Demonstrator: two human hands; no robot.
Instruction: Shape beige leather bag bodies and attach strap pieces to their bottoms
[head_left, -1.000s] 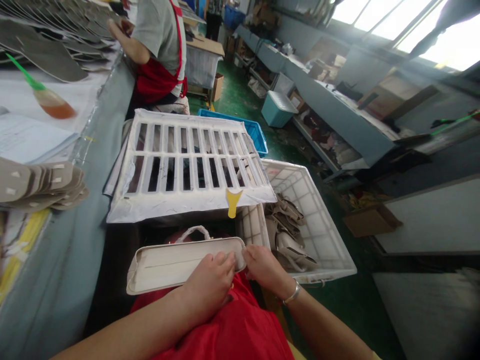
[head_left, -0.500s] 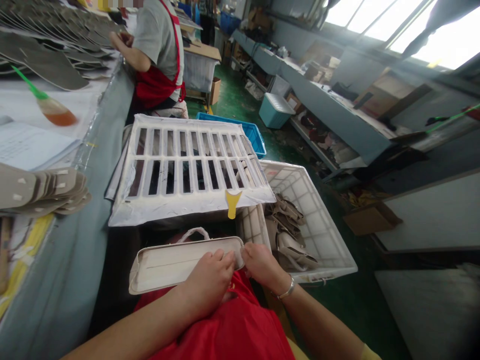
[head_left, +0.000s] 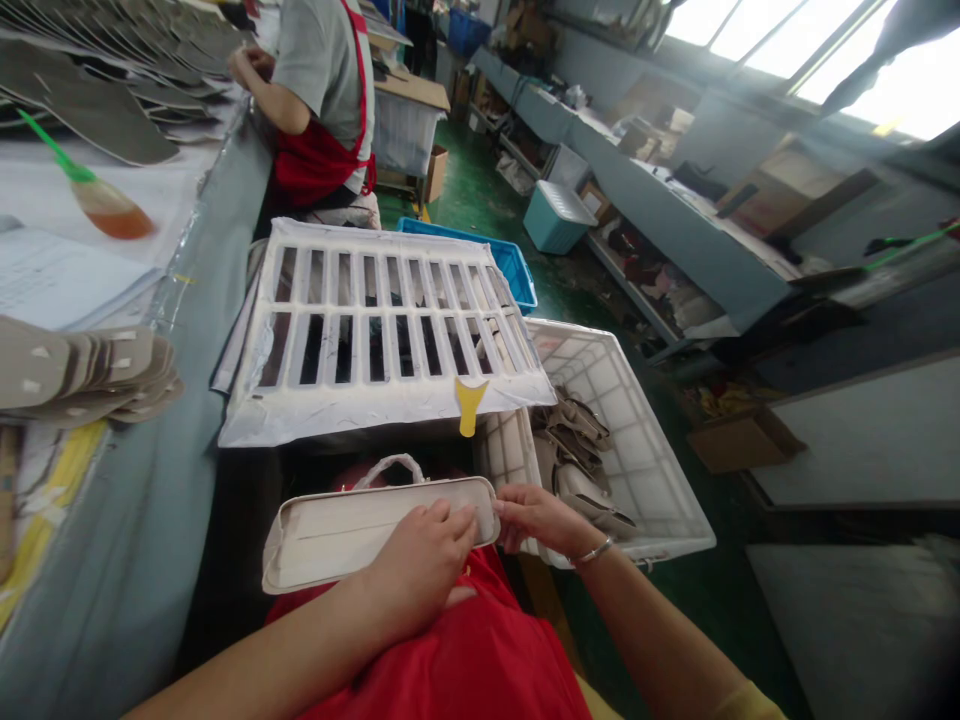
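Head view showed a long grey bench (head_left: 150, 560) down the left, with a stack of insoles (head_left: 82, 370) fanned near its edge, probably so each could be lifted off singly. An upturned slatted crate (head_left: 375, 410) lay straight ahead like a small table. A white crate (head_left: 652, 480) stood just to its right, low beside the person's right side and heaped with beige pieces, seemingly kept within easy reach of that arm. Farther up the bench a co-worker (head_left: 322, 90) in grey bent over separate work. The sole (head_left: 337, 530) lay across the person's lap over the apron (head_left: 465, 660), lengthwise left to right (hollow side up), just in front of the slatted crate. Resting it there seemed to free both hands for its right end. The left hand (head_left: 420, 570) sat on that end, fingers curled and closed over the near rim, pinning it down. The right hand (head_left: 536, 520) met it from the other side, fingertips drawn narrow and pinching the sole's tip, with a bracelet (head_left: 596, 551) on the wrist. A yellow tab (head_left: 470, 405) hung off the slatted crate's near rim.
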